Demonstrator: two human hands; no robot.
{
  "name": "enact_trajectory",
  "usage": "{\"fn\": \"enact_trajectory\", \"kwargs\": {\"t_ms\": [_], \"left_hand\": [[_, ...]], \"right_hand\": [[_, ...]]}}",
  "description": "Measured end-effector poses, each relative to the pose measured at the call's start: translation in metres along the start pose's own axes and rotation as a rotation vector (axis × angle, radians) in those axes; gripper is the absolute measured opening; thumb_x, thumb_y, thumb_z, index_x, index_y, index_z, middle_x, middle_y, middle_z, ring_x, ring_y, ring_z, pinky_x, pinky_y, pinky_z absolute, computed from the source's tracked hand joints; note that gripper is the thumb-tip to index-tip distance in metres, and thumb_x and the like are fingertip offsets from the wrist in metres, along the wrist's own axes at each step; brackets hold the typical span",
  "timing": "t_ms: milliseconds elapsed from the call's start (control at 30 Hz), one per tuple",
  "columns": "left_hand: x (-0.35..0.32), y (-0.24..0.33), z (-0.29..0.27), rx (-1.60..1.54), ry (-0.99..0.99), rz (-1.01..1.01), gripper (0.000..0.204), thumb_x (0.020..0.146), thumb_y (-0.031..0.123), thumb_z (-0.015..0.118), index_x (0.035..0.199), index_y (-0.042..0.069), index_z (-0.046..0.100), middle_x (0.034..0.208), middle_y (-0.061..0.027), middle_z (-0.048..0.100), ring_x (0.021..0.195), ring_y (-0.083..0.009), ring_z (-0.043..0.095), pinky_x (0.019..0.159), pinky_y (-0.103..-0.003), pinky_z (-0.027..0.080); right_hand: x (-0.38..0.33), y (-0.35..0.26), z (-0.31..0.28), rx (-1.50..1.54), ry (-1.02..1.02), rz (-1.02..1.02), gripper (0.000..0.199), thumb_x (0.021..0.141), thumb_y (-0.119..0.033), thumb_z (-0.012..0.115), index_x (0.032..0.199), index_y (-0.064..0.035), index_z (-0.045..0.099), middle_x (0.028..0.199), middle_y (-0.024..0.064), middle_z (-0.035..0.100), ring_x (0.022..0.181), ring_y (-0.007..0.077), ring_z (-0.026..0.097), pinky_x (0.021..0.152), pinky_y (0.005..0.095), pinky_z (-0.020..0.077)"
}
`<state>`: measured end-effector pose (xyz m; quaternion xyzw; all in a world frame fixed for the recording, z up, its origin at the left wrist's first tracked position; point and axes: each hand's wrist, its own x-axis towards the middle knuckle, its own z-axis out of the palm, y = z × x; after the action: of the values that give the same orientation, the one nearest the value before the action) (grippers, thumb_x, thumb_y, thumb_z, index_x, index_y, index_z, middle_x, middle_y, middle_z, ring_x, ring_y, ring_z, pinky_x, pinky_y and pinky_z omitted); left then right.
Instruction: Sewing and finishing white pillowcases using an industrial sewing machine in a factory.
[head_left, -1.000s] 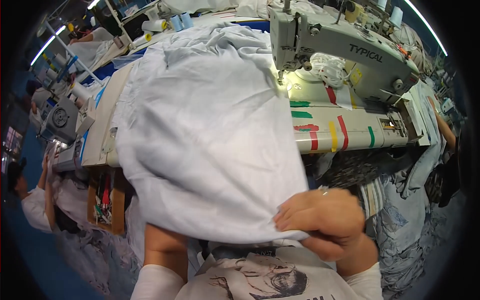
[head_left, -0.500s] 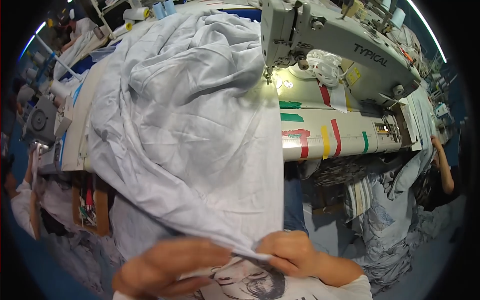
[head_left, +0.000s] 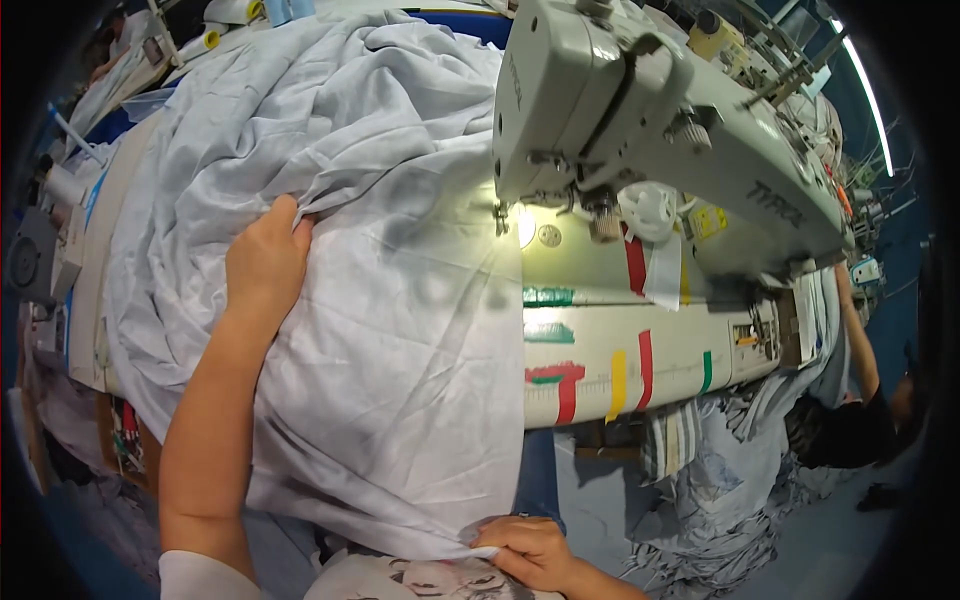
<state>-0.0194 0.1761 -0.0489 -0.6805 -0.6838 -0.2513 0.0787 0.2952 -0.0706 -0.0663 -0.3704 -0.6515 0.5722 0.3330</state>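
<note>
Grip is clamped on cloth at both sides: the left hand point(head_left: 268, 255) pinches a fold of the pale cloth point(head_left: 400, 380) left of centre, the right hand point(head_left: 525, 548) its near edge at bottom centre. The cloth covers the desk point(head_left: 590, 325) across the frame's left and middle, its right edge running down from near the presser foot point(head_left: 502, 218). I judge this step as straightening; next, I'd ease the fold flat, keeping that near edge taut.
</note>
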Motion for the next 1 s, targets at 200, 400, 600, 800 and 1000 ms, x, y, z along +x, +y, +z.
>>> {"fn": "enact_trajectory", "kwargs": {"t_ms": [200,400,600,800,1000], "left_hand": [[0.044,-0.001,0.028,0.014,-0.046,-0.035,0.02,0.088,0.021,0.058,0.085,0.004,0.048,0.074,-0.0194,0.061,0.071,-0.0424,0.058,0.062,-0.051,0.044],[0.085,-0.003,0.051,0.025,-0.038,-0.036,0.019,0.089,0.021,0.056,0.087,0.003,0.049,0.078,-0.0211,0.062,0.073,-0.0431,0.059,0.063,-0.051,0.044],[0.123,-0.012,0.067,0.055,0.001,-0.007,0.022,0.09,0.025,0.054,0.09,0.003,0.05,0.08,-0.0207,0.064,0.075,-0.0431,0.06,0.065,-0.052,0.045],[0.167,-0.014,0.093,0.109,-0.015,-0.069,0.023,0.091,0.027,0.053,0.093,0.004,0.051,0.081,-0.0217,0.064,0.076,-0.0433,0.061,0.066,-0.052,0.046],[0.207,-0.021,0.125,0.14,-0.001,-0.074,0.025,0.091,0.029,0.052,0.094,0.004,0.052,0.083,-0.0226,0.064,0.079,-0.0438,0.061,0.068,-0.052,0.047]], "right_hand": [[0.043,0.01,-0.028,0.015,-0.014,-0.006,0.018,0.077,0.002,0.062,0.095,0.0026,0.064,0.086,0.0163,0.064,0.082,0.0314,0.065,0.079,0.0366,0.0524],[0.086,0.003,-0.045,-0.032,0.021,-0.119,0.007,0.082,-0.004,0.062,0.085,0.0024,0.065,0.081,0.017,0.064,0.076,0.0332,0.065,0.071,0.0398,0.0518],[0.121,-0.007,-0.063,-0.036,-0.025,-0.171,0.01,0.08,-0.004,0.061,0.086,0.0027,0.065,0.08,0.017,0.063,0.075,0.0346,0.064,0.069,0.0405,0.0524],[0.164,-0.002,-0.084,-0.138,-0.022,-0.258,0.013,0.08,-0.006,0.06,0.086,0.0045,0.064,0.078,0.0175,0.062,0.074,0.0346,0.064,0.067,0.041,0.0525],[0.221,0.002,-0.113,-0.188,0.011,-0.294,0.011,0.082,-0.001,0.058,0.089,0.0041,0.065,0.08,0.0146,0.065,0.077,0.0296,0.066,0.074,0.0378,0.0523]]}}
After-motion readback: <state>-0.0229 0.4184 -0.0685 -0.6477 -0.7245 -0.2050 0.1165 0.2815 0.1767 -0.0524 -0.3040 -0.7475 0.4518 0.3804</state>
